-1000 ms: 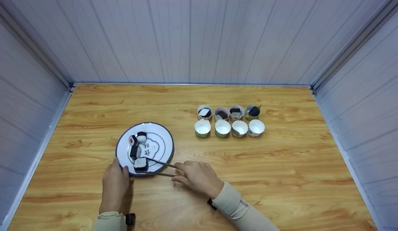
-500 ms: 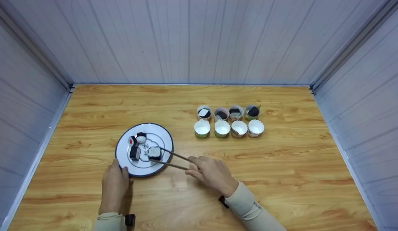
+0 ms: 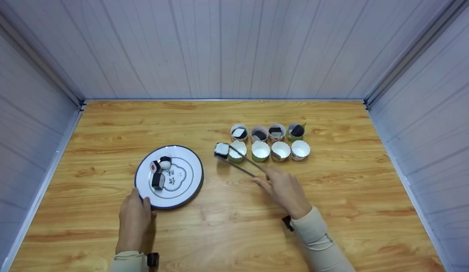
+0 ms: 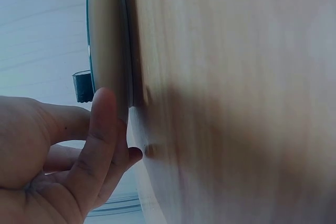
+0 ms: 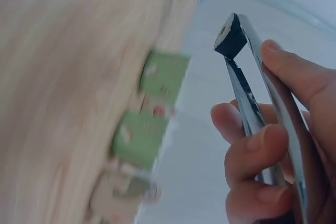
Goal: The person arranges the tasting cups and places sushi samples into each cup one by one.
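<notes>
My left hand (image 3: 134,219) pinches the near-left rim of a white plate (image 3: 191,166) with a blue edge; in the left wrist view its fingers (image 4: 94,150) lie against the plate's underside. On the plate's left half sit several sushi pieces, among them a dark-wrapped roll (image 3: 158,181) and one with a red centre (image 3: 154,166). My right hand (image 3: 289,192) grips metal tongs (image 5: 286,108). Between the tong tips is a square sushi roll (image 3: 221,150), white on top with a black wrap, held up just left of the front-left paper cup (image 3: 238,153).
Paper cups stand in two rows right of the plate. Dark and white pieces lie in the back cups, such as the back-left cup (image 3: 239,132); the front cups, like the front-right one (image 3: 300,150), show white insides. Pale panels (image 3: 219,49) wall the wooden table (image 3: 226,234).
My right hand has carried the square sushi roll in the tongs off the plate, rightward and away from me, to beside the front cups. My left hand has stayed on the rim.
</notes>
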The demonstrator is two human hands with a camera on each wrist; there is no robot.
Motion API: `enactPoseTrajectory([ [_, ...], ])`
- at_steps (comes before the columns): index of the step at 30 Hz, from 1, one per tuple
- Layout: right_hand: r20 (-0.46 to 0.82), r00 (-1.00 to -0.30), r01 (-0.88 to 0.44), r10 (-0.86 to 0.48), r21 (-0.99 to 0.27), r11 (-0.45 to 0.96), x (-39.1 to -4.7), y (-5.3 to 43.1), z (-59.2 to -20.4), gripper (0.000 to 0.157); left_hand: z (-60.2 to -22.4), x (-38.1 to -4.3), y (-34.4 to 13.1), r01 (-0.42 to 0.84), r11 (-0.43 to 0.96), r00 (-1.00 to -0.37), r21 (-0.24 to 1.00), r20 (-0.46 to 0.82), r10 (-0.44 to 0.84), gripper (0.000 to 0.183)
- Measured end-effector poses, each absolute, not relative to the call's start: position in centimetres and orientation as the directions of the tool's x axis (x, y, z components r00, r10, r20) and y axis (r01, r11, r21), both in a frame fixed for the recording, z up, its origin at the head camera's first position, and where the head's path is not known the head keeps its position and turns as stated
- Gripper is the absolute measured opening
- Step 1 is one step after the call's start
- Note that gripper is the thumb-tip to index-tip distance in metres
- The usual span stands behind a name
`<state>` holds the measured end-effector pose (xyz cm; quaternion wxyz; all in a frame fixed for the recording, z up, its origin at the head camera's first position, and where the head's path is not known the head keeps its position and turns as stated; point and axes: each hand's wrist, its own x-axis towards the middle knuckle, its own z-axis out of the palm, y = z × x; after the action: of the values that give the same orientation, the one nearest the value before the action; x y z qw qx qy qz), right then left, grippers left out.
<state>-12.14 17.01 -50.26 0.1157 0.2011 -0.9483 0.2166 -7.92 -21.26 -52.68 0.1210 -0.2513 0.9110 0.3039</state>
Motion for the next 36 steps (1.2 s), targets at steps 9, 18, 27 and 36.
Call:
enactPoseTrajectory([
  [9, 0.349, -0.893, -0.384, -0.284, -0.262, 0.885, -13.0, 19.4, -50.5, 0.045, -52.9, -7.7, -21.4, -0.468, 0.729, -0.883, 0.5, -0.308, -0.355, 0.054],
  [18, 0.341, -0.896, -0.378, -0.286, -0.245, 0.893, -13.2, 19.5, -51.0, 0.043, -52.6, -7.7, -21.3, -0.488, 0.715, -0.87, 0.5, -0.341, -0.356, 0.055],
  [27, 0.316, -0.905, -0.367, -0.284, -0.249, 0.896, -13.3, 19.4, -51.3, 0.045, -52.5, -7.8, -21.3, -0.509, 0.698, -0.857, 0.504, -0.369, -0.359, 0.057],
  [36, 0.319, -0.911, -0.348, -0.259, -0.264, 0.899, -13.2, 19.2, -51.5, 0.044, -52.6, -7.5, -21.4, -0.467, 0.727, -0.882, 0.504, -0.322, -0.343, 0.055],
])
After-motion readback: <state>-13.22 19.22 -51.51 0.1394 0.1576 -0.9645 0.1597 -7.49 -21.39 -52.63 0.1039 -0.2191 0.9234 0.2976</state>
